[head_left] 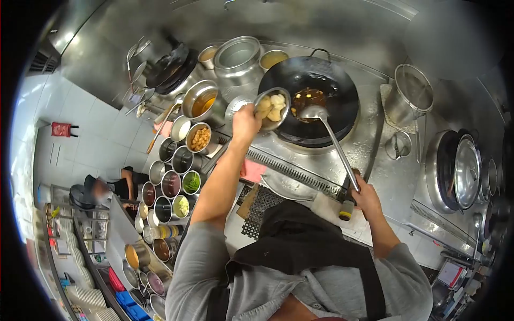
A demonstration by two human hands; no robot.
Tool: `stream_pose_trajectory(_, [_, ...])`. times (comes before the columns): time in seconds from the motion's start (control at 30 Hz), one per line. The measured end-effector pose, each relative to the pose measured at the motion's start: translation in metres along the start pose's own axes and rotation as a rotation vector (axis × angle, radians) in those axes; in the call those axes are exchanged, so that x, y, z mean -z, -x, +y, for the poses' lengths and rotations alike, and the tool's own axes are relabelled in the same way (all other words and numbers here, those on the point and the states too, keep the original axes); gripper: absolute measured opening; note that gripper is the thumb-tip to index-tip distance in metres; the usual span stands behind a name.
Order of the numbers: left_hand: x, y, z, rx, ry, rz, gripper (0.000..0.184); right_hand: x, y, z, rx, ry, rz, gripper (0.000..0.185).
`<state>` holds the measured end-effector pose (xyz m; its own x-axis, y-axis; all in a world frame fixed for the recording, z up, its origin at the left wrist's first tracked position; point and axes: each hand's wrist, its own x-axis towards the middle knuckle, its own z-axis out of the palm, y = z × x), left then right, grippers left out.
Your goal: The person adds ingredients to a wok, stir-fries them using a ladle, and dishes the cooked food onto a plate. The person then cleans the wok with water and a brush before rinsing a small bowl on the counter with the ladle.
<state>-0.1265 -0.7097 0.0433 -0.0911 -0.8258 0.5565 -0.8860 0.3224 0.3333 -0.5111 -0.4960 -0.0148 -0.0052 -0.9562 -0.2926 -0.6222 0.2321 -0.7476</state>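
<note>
My left hand [247,125] is closed on the rim of a steel bowl [286,115], tilted toward the wok at its left edge. Pale yellowish chunks [274,108] lie in the bowl; I cannot tell what food they are. My right hand [366,196] grips the handle of a long metal ladle [340,150]. The ladle's head rests in the black wok [332,80], at a pool of dark brown sauce [309,98] with a few small yellow bits in it. The wok sits on the steel range, its loop handle at the back.
Several steel pots of ingredients stand to the left, including brown chunks [201,138] and chopped greens [191,182]. A pot of amber liquid [204,104] is left of the bowl. A strainer pot [413,91] and a lid [467,171] stand right. Another person [120,187] is at far left.
</note>
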Motion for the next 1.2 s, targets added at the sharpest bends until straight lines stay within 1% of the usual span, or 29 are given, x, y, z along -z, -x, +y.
stream_pose_trajectory(0.07, [-0.036, -0.023, 0.015, -0.099, -0.038, -0.054, 0.006, 0.010, 0.008, 0.010, -0.039, -0.075, 0.031, 0.053])
stream_pose_trajectory(0.1, [-0.050, -0.032, 0.017, -0.107, -0.037, -0.057, 0.006, 0.022, 0.017, -0.004, -0.041, 0.016, 0.044, 0.057])
stream_pose_trajectory(0.13, [-0.063, -0.040, 0.019, -0.127, -0.118, -0.080, 0.005, 0.028, 0.020, -0.003, -0.046, 0.009, 0.050, 0.057])
stream_pose_trajectory(0.17, [-0.073, -0.049, 0.020, -0.150, -0.197, -0.105, 0.006, 0.032, 0.024, 0.000, -0.056, 0.077, 0.057, 0.057])
stream_pose_trajectory(0.2, [-0.078, -0.058, 0.022, -0.162, -0.191, -0.115, 0.006, 0.036, 0.030, 0.000, -0.071, 0.146, 0.064, 0.058])
stream_pose_trajectory(0.27, [-0.085, -0.071, 0.024, -0.198, -0.209, 0.004, 0.005, 0.042, 0.038, -0.009, -0.119, 0.102, 0.056, 0.057])
stream_pose_trajectory(0.33, [-0.079, -0.072, 0.038, -0.188, -0.192, -0.004, 0.005, 0.043, 0.042, -0.009, -0.038, 0.106, 0.105, 0.056])
stream_pose_trajectory(0.37, [-0.080, -0.068, 0.042, -0.283, -0.145, -0.099, 0.006, 0.043, 0.040, -0.012, -0.040, 0.115, 0.099, 0.056])
stream_pose_trajectory(0.4, [-0.080, -0.061, 0.045, -0.373, -0.100, -0.191, 0.006, 0.042, 0.036, -0.016, -0.039, 0.049, 0.115, 0.056])
stream_pose_trajectory(0.43, [-0.082, -0.047, 0.052, -0.410, -0.171, -0.240, 0.007, 0.040, 0.031, -0.021, -0.033, -0.015, 0.128, 0.056])
stream_pose_trajectory(0.47, [-0.080, -0.039, 0.055, -0.298, -0.093, -0.158, 0.006, 0.040, 0.025, -0.024, -0.022, -0.077, 0.138, 0.055])
stream_pose_trajectory(0.53, [-0.073, -0.024, 0.040, -0.087, 0.065, 0.071, 0.013, 0.041, 0.017, -0.028, -0.013, -0.076, 0.118, 0.054])
stream_pose_trajectory(0.6, [-0.051, 0.002, 0.016, 0.148, 0.116, 0.059, 0.015, 0.049, 0.016, -0.032, -0.050, 0.095, 0.091, 0.053])
stream_pose_trajectory(0.63, [-0.032, 0.021, 0.009, 0.311, 0.130, 0.035, 0.011, 0.056, 0.020, -0.036, -0.078, 0.182, 0.075, 0.053])
stream_pose_trajectory(0.67, [-0.013, 0.045, -0.003, 0.547, 0.331, 0.009, 0.010, 0.058, 0.023, -0.034, -0.037, 0.205, 0.044, 0.053])
stream_pose_trajectory(0.7, [0.005, 0.073, -0.017, 0.778, 0.542, -0.003, 0.008, 0.060, 0.026, -0.029, -0.049, 0.210, 0.016, 0.052])
stream_pose_trajectory(0.73, [0.016, 0.111, -0.033, 0.853, 0.739, 0.130, 0.008, 0.063, 0.027, -0.025, -0.060, 0.219, -0.013, 0.052])
stream_pose_trajectory(0.77, [0.050, 0.138, -0.036, 1.033, 0.825, 0.053, 0.010, 0.060, 0.022, -0.015, -0.018, 0.246, -0.047, 0.052])
stream_pose_trajectory(0.8, [0.053, 0.183, -0.059, 1.062, 0.999, 0.115, 0.013, 0.050, 0.011, -0.006, 0.011, 0.226, -0.024, 0.049])
stream_pose_trajectory(0.83, [0.063, 0.220, -0.069, 1.161, 1.013, 0.194, 0.012, 0.038, -0.003, -0.003, 0.059, 0.202, -0.019, 0.047])
stream_pose_trajectory(0.9, [0.101, 0.290, -0.076, 1.358, 0.996, 0.378, 0.010, 0.007, -0.026, -0.019, 0.117, 0.024, 0.066, 0.049])
stream_pose_trajectory(0.93, [0.122, 0.322, -0.076, 1.451, 0.975, 0.484, 0.009, -0.006, -0.037, -0.022, 0.054, -0.197, 0.087, 0.052])
stream_pose_trajectory(0.97, [0.141, 0.354, -0.076, 1.478, 0.922, 0.575, 0.012, -0.015, -0.052, -0.019, -0.036, -0.406, 0.083, 0.055])
stream_pose_trajectory(1.0, [0.160, 0.388, -0.074, 1.511, 0.870, 0.655, 0.015, -0.015, -0.086, 0.000, 0.000, -0.241, 0.025, 0.059])
stream_pose_trajectory(1.03, [0.182, 0.418, -0.067, 1.527, 0.854, 0.785, 0.013, -0.023, -0.105, -0.002, 0.004, -0.161, 0.085, 0.059])
stream_pose_trajectory(1.07, [0.204, 0.447, -0.060, 1.529, 0.846, 0.894, 0.011, -0.025, -0.137, 0.015, 0.098, -0.105, 0.071, 0.050])
stream_pose_trajectory(1.1, [0.217, 0.482, -0.056, 1.516, 0.817, 0.984, 0.010, -0.034, -0.122, -0.028, 0.070, -0.048, 0.084, 0.042])
stream_pose_trajectory(1.13, [0.234, 0.507, -0.044, 1.529, 0.787, 1.104, 0.006, -0.043, -0.153, -0.019, 0.202, 0.087, 0.172, 0.038])
stream_pose_trajectory(1.2, [0.261, 0.554, -0.027, 1.575, 0.697, 1.258, 0.007, -0.062, -0.157, -0.057, 0.102, 0.072, 0.215, 0.041])
